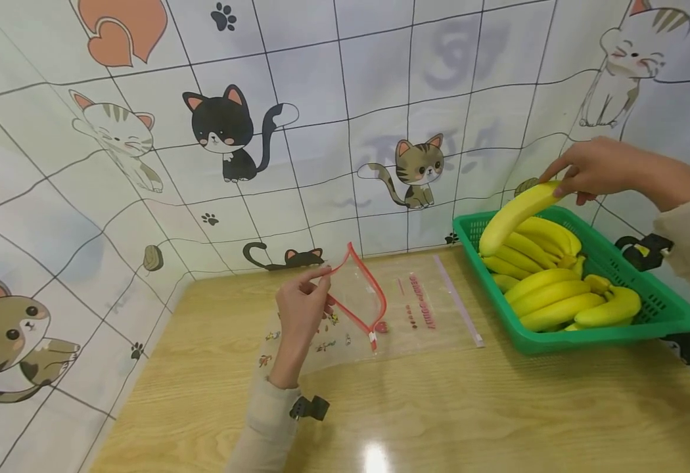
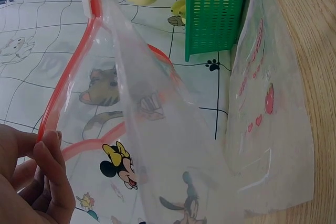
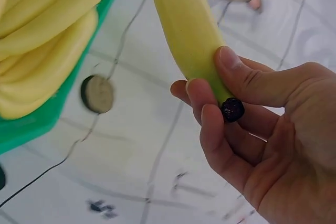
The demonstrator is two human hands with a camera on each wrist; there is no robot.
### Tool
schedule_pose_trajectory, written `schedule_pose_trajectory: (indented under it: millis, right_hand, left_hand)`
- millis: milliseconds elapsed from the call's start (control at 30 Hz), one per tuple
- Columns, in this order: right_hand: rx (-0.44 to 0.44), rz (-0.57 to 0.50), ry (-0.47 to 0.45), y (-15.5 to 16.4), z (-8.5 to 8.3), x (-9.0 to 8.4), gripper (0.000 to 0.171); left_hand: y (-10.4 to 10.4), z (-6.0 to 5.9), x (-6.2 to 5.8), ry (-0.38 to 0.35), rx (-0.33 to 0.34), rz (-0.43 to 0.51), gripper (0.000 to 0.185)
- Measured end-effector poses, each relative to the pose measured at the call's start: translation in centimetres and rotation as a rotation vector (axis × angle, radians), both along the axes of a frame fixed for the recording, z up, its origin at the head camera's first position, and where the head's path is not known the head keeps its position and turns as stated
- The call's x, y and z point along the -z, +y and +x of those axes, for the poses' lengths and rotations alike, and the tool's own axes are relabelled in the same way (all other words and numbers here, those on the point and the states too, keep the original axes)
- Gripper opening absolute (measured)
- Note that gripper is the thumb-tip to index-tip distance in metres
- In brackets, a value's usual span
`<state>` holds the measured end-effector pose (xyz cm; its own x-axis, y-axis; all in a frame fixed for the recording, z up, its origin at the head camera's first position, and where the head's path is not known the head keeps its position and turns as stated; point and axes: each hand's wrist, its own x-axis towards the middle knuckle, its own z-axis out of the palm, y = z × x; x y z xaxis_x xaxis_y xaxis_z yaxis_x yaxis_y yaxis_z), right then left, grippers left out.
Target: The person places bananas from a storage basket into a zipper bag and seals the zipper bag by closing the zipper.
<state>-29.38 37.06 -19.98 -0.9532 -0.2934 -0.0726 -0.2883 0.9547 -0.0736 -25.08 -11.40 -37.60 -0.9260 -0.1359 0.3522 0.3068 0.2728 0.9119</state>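
Observation:
My left hand pinches the red zip rim of a clear zip bag, lifting its mouth open above the wooden table. Cartoon prints show on the bag in the left wrist view, where my fingers hold its edge. My right hand holds one yellow banana by its end, raised over the green basket. In the right wrist view my thumb and fingers curl round the banana near its dark tip.
Several more bananas fill the green basket at the table's right. A second clear bag with red print lies flat under the held one. A cat-patterned wall covering stands behind the table.

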Motion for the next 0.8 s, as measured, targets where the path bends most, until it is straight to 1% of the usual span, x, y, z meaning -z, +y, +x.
schedule_pose_trajectory:
  millis: [233, 433, 667, 800]
  right_hand:
    - [-0.077, -0.007, 0.034, -5.1, 0.6, -1.1, 0.042]
    - [-0.171, -0.014, 0.106, -9.7, 1.5, -1.6, 0.041]
    - [-0.264, -0.046, 0.180, -13.9, 2.9, -2.0, 0.039]
    - [-0.301, -0.062, 0.202, -15.8, 3.2, -1.7, 0.037]
  left_hand:
    - [-0.2, 0.0, 0.1, 0.002, 0.008, 0.008, 0.021]
    - [-0.1, 0.1, 0.1, 0.006, 0.006, 0.010, 0.021]
    - [-0.1, 0.1, -0.1, 0.016, 0.016, 0.009, 0.020]
    - [-0.1, 0.0, -0.1, 0.020, 0.016, 0.006, 0.022]
